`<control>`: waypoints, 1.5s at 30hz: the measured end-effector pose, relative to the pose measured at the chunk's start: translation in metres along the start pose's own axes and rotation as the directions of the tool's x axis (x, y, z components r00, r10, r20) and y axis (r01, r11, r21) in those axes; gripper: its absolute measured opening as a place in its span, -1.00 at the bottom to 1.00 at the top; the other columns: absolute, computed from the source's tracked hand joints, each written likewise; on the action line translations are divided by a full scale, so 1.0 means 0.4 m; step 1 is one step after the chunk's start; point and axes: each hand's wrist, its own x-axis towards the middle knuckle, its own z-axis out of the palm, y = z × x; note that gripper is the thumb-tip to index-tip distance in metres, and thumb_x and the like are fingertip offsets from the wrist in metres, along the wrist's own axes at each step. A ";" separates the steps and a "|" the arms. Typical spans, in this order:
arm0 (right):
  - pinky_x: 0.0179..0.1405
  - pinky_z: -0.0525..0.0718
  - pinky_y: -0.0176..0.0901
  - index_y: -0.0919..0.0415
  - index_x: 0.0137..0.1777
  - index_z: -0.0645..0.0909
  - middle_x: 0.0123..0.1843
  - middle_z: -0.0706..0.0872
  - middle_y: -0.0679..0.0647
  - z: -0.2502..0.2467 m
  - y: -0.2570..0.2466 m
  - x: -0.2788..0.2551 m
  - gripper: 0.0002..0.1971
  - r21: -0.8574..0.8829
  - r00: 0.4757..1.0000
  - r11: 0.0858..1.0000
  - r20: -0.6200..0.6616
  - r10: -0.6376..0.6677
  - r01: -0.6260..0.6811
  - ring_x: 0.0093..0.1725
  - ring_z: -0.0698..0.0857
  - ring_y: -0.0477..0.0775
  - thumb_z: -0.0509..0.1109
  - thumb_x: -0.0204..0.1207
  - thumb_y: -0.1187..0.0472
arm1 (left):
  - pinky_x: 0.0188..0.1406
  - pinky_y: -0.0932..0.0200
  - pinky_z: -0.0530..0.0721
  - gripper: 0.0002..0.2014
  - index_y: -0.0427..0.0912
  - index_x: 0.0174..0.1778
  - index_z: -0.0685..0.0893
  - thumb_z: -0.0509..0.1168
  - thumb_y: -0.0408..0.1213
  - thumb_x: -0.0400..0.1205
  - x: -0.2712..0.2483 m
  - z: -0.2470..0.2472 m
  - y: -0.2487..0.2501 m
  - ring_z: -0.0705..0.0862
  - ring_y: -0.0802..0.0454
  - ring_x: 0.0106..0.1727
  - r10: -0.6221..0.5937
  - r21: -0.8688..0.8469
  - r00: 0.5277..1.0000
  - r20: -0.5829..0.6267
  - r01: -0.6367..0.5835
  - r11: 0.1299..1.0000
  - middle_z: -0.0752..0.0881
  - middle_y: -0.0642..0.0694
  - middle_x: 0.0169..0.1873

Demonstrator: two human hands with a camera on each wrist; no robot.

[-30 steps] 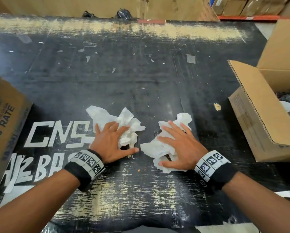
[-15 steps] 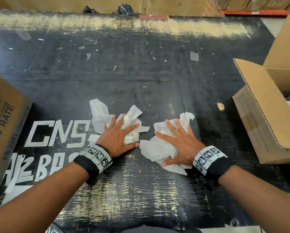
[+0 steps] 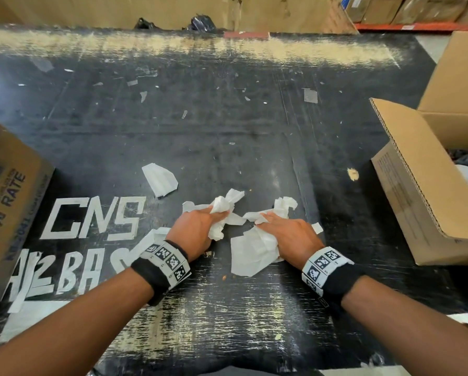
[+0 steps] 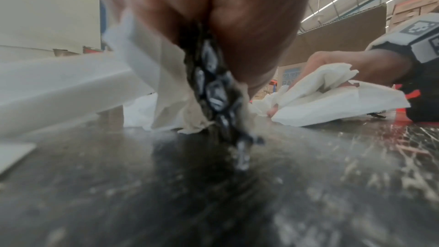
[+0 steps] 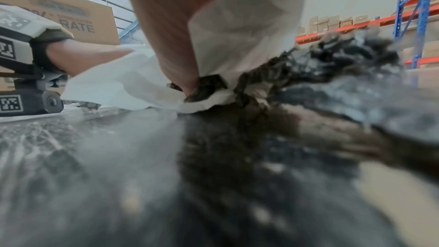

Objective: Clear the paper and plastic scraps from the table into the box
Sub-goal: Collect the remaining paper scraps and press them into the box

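On the black table [image 3: 227, 131] my left hand [image 3: 204, 222] curls its fingers round a crumpled wad of white paper [image 3: 223, 210]. In the left wrist view a twist of black plastic [image 4: 211, 85] hangs from under the palm beside the white paper [image 4: 147, 67]. Just to its right, my right hand [image 3: 281, 232] grips another bunch of white paper [image 3: 252, 251] that trails flat toward me. The right wrist view shows that paper [image 5: 237, 25] and crumpled black plastic [image 5: 337, 57] under the palm. The open cardboard box [image 3: 417, 202] stands at the right edge, an arm's reach away.
A flat white scrap [image 3: 159, 179] lies loose left of and beyond my left hand. A small white bit [image 3: 317, 227] sits right of my right hand. Another printed cardboard box [image 3: 7, 207] stands at the left. Tiny tape flecks dot the far tabletop.
Both hands went from lying flat on the paper to curling round it, bunching it up and drawing closer together. One flat scrap was left behind on the left.
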 end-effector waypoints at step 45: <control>0.13 0.75 -0.21 -0.03 0.32 0.76 0.21 0.82 -0.09 -0.212 -0.034 -0.577 -0.66 0.324 0.576 0.834 -0.817 0.009 0.447 0.06 0.80 -0.11 0.48 0.58 0.28 | 0.07 0.18 0.67 -0.44 0.15 0.36 0.76 0.64 -0.27 0.43 -0.487 -0.176 0.577 0.82 -0.11 0.01 -0.295 -0.321 0.676 -0.676 0.090 0.943 0.86 -0.14 0.10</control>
